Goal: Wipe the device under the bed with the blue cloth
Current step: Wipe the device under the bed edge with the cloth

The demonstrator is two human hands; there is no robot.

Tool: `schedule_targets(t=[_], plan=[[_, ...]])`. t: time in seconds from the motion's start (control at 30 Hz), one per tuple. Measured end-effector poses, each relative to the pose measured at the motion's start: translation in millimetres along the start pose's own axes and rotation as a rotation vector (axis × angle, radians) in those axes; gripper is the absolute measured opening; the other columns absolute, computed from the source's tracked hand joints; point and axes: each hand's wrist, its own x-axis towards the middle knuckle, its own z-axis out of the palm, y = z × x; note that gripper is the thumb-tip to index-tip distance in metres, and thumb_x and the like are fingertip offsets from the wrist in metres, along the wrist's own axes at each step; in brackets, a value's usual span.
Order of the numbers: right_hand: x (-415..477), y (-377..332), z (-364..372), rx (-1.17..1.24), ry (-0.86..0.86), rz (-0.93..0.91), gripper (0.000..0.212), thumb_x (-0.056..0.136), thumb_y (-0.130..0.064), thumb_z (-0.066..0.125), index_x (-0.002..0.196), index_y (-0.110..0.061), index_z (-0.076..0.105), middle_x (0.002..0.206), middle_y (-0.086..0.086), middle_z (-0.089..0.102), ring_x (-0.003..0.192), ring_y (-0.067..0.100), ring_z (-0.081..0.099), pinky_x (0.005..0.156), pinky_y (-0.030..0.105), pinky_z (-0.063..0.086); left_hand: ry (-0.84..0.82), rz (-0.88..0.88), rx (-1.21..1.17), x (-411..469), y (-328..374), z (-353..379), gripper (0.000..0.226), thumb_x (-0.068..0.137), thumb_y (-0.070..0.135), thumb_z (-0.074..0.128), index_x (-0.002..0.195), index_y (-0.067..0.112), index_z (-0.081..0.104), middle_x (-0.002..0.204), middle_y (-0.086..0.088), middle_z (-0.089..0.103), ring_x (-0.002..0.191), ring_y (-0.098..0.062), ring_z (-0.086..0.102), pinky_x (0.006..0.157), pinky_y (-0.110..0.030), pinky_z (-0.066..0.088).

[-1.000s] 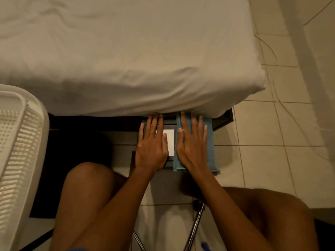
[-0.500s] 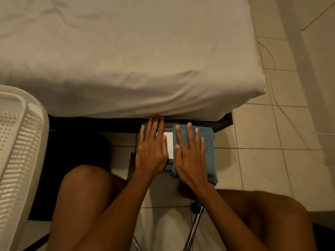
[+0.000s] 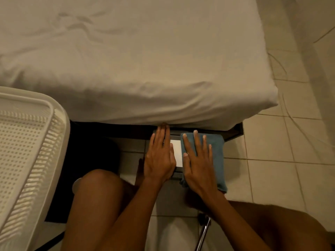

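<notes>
Two bare hands lie flat, palms down, on a dark flat rectangular device [image 3: 176, 170] that sits on the pale tiled floor [image 3: 272, 178], its far end tucked under the edge of a bed covered in a wrinkled off-white sheet [image 3: 136, 69]. On the near side of the bed, the left hand [image 3: 159, 160] rests on the left part of the device, fingers straight and close together, fingertips touching the overhanging sheet. Just beside it, the right hand [image 3: 199, 169] presses a folded blue cloth [image 3: 217, 154] flat onto the right part of the device, fingers spread, gripping nothing. Between the hands shows a bright white rectangular panel [image 3: 176, 153] on the device's top. The cloth's near corner hangs over the device's front edge. Left of the hands and against the bed's near edge stands a white perforated plastic basket [image 3: 27, 160]. The person's bare knees frame the bottom of the view, with a chrome metal tube [image 3: 204, 234] between them.
</notes>
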Motion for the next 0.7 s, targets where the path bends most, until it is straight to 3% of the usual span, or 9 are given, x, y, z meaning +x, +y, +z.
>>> schedule_targets(t=[0.13, 0.33, 0.53, 0.7], plan=[[12.7, 6.8, -4.9, -0.050, -0.029, -0.126, 0.059, 0.103, -0.033, 0.029, 0.158, -0.034, 0.010, 0.168, -0.004, -0.005, 0.154, 0.019, -0.011, 0.125, 0.044, -0.003, 0.015, -0.020, -0.017, 0.3, 1.2, 2.1, 0.056, 0.104, 0.026, 0.024, 0.156, 0.012, 0.012, 0.165, -0.004, 0.011, 0.152, -0.011, -0.002, 0.125, -0.032, 0.004], [26.1, -12.5, 0.5, -0.009, 0.048, 0.078, 0.059, 0.103, -0.036, 0.024, 0.159, -0.033, 0.003, 0.168, -0.002, -0.003, 0.154, 0.016, -0.011, 0.126, 0.047, 0.000, 0.025, -0.033, -0.015, -0.7, 2.0, 2.6, 0.055, 0.103, 0.026, 0.020, 0.156, 0.010, 0.016, 0.164, -0.006, 0.016, 0.153, -0.015, 0.005, 0.124, -0.038, 0.012], [21.7, 0.5, -6.3, -0.056, -0.034, -0.097, 0.059, 0.105, -0.035, 0.029, 0.159, -0.034, 0.004, 0.167, -0.004, -0.010, 0.153, 0.017, -0.017, 0.125, 0.046, -0.004, 0.021, -0.049, -0.056, 0.8, 3.2, -0.3, 0.058, 0.100, 0.026, 0.023, 0.156, 0.014, 0.014, 0.165, -0.004, 0.012, 0.153, -0.013, 0.002, 0.125, -0.037, 0.009], [21.9, -4.9, -4.2, -0.007, 0.009, -0.011, 0.061, 0.103, -0.037, 0.031, 0.158, -0.037, 0.004, 0.168, -0.007, -0.005, 0.153, 0.013, -0.014, 0.126, 0.043, -0.003, 0.006, 0.024, -0.086, 2.4, -11.8, -0.5, 0.056, 0.103, 0.032, 0.023, 0.156, 0.015, 0.015, 0.164, -0.005, 0.014, 0.152, -0.013, 0.003, 0.124, -0.030, 0.004]])
